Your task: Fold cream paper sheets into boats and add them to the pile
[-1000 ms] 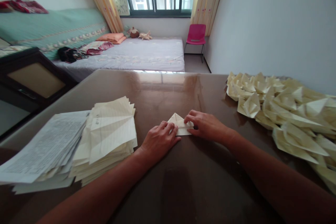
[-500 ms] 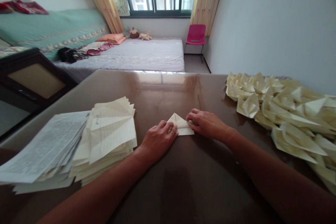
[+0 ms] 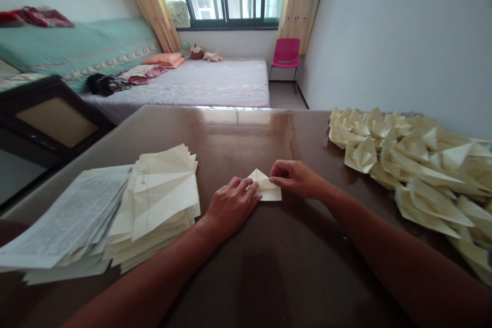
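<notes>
A small folded sheet of cream paper [image 3: 272, 194] lies on the brown table in front of me, with a pointed top and a flat strip along its bottom. My left hand [image 3: 233, 203] rests over its left part, fingers bent together and holding it against the tabletop. With thumb and index finger, my right hand [image 3: 294, 178] pinches the right corner of the upper fold; its other fingers are curled in. The left hand hides the paper's left side.
Left of my hands sit a stack of cream lined paper [image 3: 161, 189] and a stack of printed sheets [image 3: 73, 218]. Folded paper pieces [image 3: 423, 159] are heaped along the right side of the glossy table [image 3: 234, 138]. Beyond it are a bed [image 3: 226, 79] and a pink chair [image 3: 286, 54].
My right fingers have drawn into a tighter pinch at the paper's right corner, and part of the upper fold there now lies lower. The left hand stays on the paper.
</notes>
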Demonstrator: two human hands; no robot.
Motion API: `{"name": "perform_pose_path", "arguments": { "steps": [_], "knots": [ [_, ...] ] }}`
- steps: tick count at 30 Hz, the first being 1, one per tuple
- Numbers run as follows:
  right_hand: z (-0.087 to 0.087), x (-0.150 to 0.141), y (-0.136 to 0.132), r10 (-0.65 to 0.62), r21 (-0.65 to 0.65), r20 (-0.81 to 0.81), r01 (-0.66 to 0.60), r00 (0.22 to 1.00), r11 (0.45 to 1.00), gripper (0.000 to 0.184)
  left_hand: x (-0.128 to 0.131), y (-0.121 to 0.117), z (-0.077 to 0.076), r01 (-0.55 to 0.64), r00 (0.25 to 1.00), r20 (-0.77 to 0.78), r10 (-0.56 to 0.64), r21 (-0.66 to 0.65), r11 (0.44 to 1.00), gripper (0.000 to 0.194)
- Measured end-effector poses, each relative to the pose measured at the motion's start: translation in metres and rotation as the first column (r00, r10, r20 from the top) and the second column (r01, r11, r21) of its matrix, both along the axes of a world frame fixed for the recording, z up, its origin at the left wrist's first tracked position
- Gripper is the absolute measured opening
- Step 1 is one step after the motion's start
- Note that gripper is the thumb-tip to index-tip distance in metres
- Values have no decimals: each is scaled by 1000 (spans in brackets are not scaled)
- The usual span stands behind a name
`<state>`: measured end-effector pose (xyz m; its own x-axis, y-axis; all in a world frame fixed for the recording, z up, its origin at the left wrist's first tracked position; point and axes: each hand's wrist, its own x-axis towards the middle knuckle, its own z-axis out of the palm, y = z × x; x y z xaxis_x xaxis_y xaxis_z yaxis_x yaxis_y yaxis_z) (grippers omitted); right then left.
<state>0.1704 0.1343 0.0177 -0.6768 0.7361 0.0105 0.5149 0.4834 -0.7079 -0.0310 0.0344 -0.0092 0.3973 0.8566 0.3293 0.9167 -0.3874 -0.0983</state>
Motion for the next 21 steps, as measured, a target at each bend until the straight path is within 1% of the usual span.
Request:
{"name": "perform_pose_path", "arguments": {
  "steps": [3, 5, 8, 12, 14, 16, 18, 19, 20, 21],
  "knots": [
    [8, -8, -13, -12, -50, -152, 5, 988, 999, 12, 1, -2, 1, 12, 999, 35, -12, 16, 1000, 32],
    [12, -13, -23, -18, -51, -211, 7, 977, 999, 11, 2, -3, 3, 36, 998, 44, -38, 40, 999, 29],
    [17, -18, -35, -3, -30, -265, -5, 964, 1000, 12, 2, -4, 7, 76, 996, 47, -82, 107, 991, 20],
    [19, -21, -43, 5, -15, -314, -10, 949, 1000, 10, 1, -4, 12, 114, 990, 58, -127, 192, 975, 12],
    [20, -22, -44, -2, -38, -333, -12, 943, 999, 12, 0, -5, 14, 126, 988, 60, -140, 205, 971, 10],
    [21, -23, -45, -3, -72, -360, -25, 933, 997, 16, -2, -5, 16, 122, 985, 96, -143, 193, 973, 11],
    [23, -22, -44, -41, -82, -415, 7, 909, 997, 21, -4, -5, 18, 100, 967, 219, -131, 145, 984, 12],
    [23, -21, -41, -83, -70, -448, 58, 890, 996, 24, -5, -4, 18, 86, 940, 320, -116, 106, 991, 12],
    [22, -19, -38, -129, -48, -481, 122, 867, 991, 27, -6, -4, 18, 74, 893, 440, -92, 59, 996, 13],
    [20, -17, -33, -168, -26, -510, 181, 844, 983, 29, -6, -3, 18, 70, 820, 568, -61, 7, 998, 13]
  ]
}}
